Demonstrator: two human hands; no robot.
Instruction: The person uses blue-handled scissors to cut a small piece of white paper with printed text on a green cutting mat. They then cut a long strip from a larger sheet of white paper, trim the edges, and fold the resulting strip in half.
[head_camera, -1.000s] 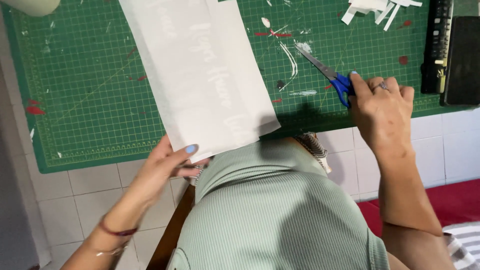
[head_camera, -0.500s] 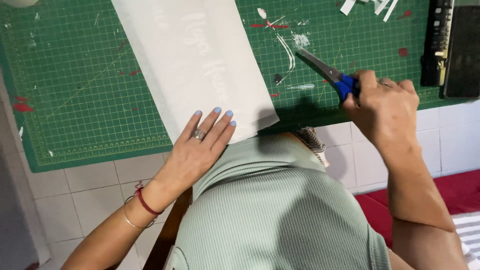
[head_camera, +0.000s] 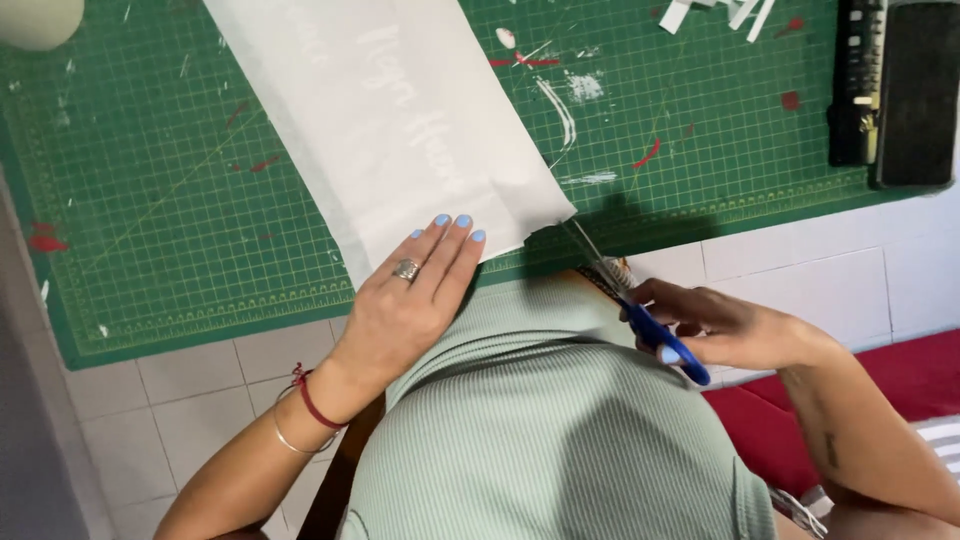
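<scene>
A long white sheet of paper (head_camera: 385, 130) lies slanted on a green cutting mat (head_camera: 150, 200). My left hand (head_camera: 410, 300) rests flat on the sheet's near edge, fingers together, holding nothing. My right hand (head_camera: 720, 325) grips blue-handled scissors (head_camera: 640, 315), whose blades point up and left toward the paper's lower right corner. The blade tips sit at that corner. My torso in a pale green ribbed top fills the lower middle of the view.
A black rectangular block (head_camera: 915, 95) and a black ruler-like tool (head_camera: 858, 85) lie at the mat's right end. White paper scraps (head_camera: 720, 12) sit at the top. White tiled counter (head_camera: 180, 390) lies in front of the mat. A pale round object (head_camera: 35, 20) is at top left.
My right hand lifted the scissors off the mat and brought them down to the paper's near right corner. My left hand moved from under the sheet's edge to lie flat on it.
</scene>
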